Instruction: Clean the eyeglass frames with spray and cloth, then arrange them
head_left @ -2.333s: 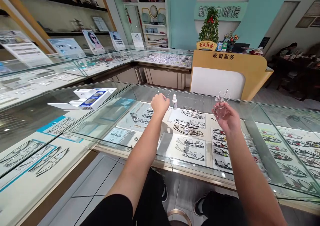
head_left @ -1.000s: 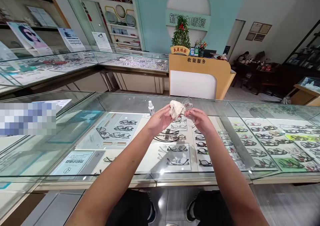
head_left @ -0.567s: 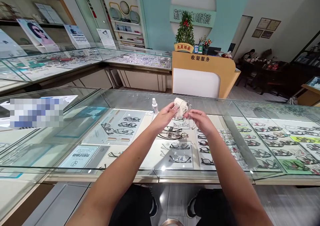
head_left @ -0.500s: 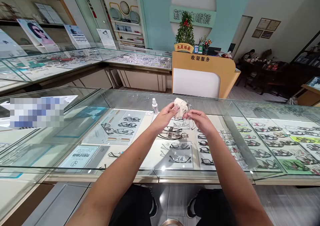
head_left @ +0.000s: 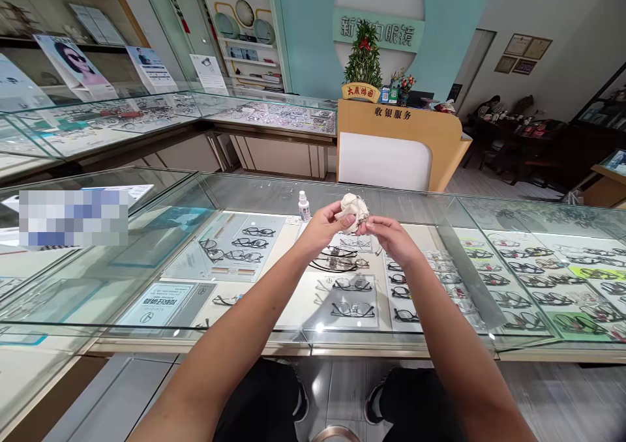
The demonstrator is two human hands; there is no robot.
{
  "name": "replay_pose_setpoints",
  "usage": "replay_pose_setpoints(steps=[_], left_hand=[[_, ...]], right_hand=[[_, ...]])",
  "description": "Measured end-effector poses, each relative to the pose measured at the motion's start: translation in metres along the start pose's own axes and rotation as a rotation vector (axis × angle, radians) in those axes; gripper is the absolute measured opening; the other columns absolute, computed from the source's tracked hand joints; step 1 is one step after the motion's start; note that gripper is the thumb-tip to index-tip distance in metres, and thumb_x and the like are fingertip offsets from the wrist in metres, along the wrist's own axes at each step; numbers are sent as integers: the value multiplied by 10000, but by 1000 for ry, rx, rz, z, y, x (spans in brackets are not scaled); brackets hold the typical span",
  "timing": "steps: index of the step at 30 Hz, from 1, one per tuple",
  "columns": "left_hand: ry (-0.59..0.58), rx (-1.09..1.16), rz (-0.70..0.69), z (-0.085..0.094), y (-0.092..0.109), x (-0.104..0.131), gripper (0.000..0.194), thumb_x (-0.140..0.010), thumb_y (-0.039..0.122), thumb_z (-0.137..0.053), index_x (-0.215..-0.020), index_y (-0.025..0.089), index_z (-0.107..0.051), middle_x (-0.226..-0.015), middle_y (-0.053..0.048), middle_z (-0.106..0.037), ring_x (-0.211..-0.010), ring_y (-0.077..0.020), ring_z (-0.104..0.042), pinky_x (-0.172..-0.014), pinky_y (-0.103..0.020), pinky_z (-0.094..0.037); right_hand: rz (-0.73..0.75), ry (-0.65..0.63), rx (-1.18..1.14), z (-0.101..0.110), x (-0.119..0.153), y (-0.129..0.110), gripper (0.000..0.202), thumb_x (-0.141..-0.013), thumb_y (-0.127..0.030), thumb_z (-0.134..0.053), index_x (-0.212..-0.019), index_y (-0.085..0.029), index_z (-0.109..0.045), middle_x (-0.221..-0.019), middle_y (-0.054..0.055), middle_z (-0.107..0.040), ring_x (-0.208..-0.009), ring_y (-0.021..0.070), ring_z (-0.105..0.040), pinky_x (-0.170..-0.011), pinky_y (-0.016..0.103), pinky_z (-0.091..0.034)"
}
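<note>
Above the glass counter, my left hand is closed on a cream cloth, with the thumb pressed on its front. The cloth is bunched against a thin-framed pair of glasses. My right hand pinches the glasses at their right side, its fingertips close to the cloth. Much of the frame is hidden by the cloth and fingers. A small white bottle stands upright on the glass just left of my left hand.
Under the glass top lie rows of glasses. A blurred white box sits at the left. Beyond the counter stands a wooden cash desk with a plant. Display cases line the back left.
The cloth has been bunched and folded over more of the glasses. My left fingers have shifted on it, while the right hand has barely moved.
</note>
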State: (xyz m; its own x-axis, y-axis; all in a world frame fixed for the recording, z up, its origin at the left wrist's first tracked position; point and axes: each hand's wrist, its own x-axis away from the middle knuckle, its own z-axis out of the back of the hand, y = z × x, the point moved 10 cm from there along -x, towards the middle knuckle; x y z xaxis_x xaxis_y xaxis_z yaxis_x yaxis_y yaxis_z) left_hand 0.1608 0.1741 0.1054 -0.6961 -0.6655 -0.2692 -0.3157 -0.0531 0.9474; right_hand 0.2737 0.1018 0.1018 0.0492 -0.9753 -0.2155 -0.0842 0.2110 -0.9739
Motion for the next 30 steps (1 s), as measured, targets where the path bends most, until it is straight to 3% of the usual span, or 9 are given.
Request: replay_pose_setpoints(steps=[6, 10, 20, 25, 30], left_hand=[[-59, 30, -1, -9, 3, 1, 570, -834, 594, -864, -1168, 148, -741, -890, -51, -731, -758, -154, -619, -749, -285, -455], [0, 47, 9, -3, 0, 1, 551, -827, 613, -861, -1100, 146, -757, -807, -32, -702, -706, -142, -585, -703, -279, -433], [-55, -6, 30, -9, 3, 6, 428, -824, 519, -891, -993, 162, -728, -793, -17, -685, -719, -148, -597, -730, -291, -451], [-26, 23, 8, -12, 5, 7, 530, -791, 490, -920, -1154, 160, -721, -1000, -69, -745, -815, -166, -642, -780, -297, -484], [35, -21, -2, -7, 9, 8, 499, -773, 478, -931, -1103, 167, -724, -909, -35, -707, -756, -149, -615, -698, -274, -457]], right_hand=[[-21, -36, -15, -5, 1, 2, 269, -902, -497, -776, -835, -237, -785, -896, 36, -720, -1029, 243, -641, -1031, 381, -416], [4, -62, 5, -9, 1, 0, 256, -925, -485, -764, -858, -241, -796, -916, 31, -725, -1022, 233, -640, -1030, 376, -421], [-11, -102, 33, -13, 2, 4, 293, -909, -533, -776, -855, -247, -807, -919, 35, -721, -1007, 240, -641, -1046, 395, -425], [-30, -64, 19, -10, 1, 6, 302, -884, -547, -793, -843, -248, -810, -900, 30, -708, -1021, 239, -631, -1052, 380, -413], [-15, -62, 11, -10, 2, 2, 285, -896, -526, -785, -837, -248, -810, -904, 31, -704, -1005, 233, -613, -1031, 373, -414]])
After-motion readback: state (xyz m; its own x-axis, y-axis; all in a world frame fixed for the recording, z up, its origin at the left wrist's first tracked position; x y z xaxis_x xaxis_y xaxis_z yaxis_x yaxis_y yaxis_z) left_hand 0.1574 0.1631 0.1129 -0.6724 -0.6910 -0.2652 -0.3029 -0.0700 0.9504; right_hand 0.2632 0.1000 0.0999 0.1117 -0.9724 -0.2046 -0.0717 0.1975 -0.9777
